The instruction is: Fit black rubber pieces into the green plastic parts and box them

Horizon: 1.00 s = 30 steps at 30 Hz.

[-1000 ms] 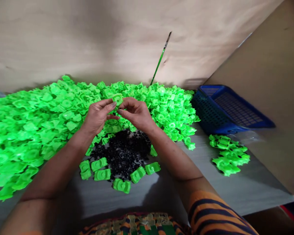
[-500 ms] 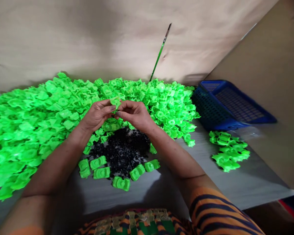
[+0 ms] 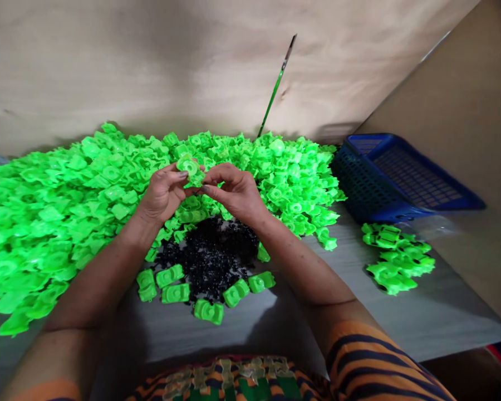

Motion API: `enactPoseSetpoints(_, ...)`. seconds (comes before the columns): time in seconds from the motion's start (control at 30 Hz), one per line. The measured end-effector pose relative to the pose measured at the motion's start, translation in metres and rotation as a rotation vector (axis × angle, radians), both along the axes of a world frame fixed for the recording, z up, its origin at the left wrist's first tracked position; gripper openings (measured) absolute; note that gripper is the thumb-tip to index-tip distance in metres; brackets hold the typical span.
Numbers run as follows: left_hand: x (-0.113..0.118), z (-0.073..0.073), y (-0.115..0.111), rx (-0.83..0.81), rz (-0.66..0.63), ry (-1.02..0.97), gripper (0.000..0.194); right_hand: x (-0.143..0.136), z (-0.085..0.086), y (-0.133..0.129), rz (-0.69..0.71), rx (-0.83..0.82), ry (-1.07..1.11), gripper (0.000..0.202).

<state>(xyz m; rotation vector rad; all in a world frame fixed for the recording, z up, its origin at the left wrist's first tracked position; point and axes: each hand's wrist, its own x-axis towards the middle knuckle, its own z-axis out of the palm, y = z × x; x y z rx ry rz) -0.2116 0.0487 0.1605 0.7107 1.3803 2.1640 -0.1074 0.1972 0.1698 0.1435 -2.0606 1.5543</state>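
Note:
My left hand point(image 3: 163, 192) is closed on a green plastic toy car body point(image 3: 187, 165), with the thumb on its face. Close against its lower right edge is my right hand point(image 3: 236, 192), thumb and forefinger pinched on a small black part point(image 3: 199, 192), which the fingers mostly hide. Below both hands lies a heap of small black parts point(image 3: 211, 259), too fine to tell apart. Several separate green car bodies point(image 3: 209, 311) lie along its near edge. Behind and left of my hands spreads a large pile of green car bodies point(image 3: 87, 195).
On the right, several green cars with black parts fitted point(image 3: 396, 259) sit in a cluster on the grey table point(image 3: 329, 284). A blue plastic basket point(image 3: 401, 178) stands tilted behind them. A thin green stick point(image 3: 275, 89) leans on the back wall.
The car body in my left hand has turned so its round, raised face shows more, and has shifted slightly left. My right hand stays pinched beside it. The view has moved slightly.

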Motion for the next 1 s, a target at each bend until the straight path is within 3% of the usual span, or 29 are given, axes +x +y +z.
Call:
enactPoseSetpoints(0.3,0.01,-0.001,0.001,-0.039,-0.063,-0.002,0.046,0.002,0.002,-0.002,-0.121,-0.109,0.017,0.025)
enactPoseSetpoints(0.47,0.014,-0.003,0.003,-0.069,-0.059,0.058,0.045,-0.001,-0.003,-0.005,-0.16,-0.084,0.002,0.028)
enactPoseSetpoints(0.7,0.012,-0.005,0.003,-0.061,-0.076,0.072,0.044,-0.002,-0.008,-0.005,-0.246,0.042,0.018,0.015)
enactPoseSetpoints(1.0,0.009,-0.005,0.001,-0.046,-0.098,0.01,0.043,-0.004,-0.009,-0.006,-0.247,0.033,0.015,0.015)
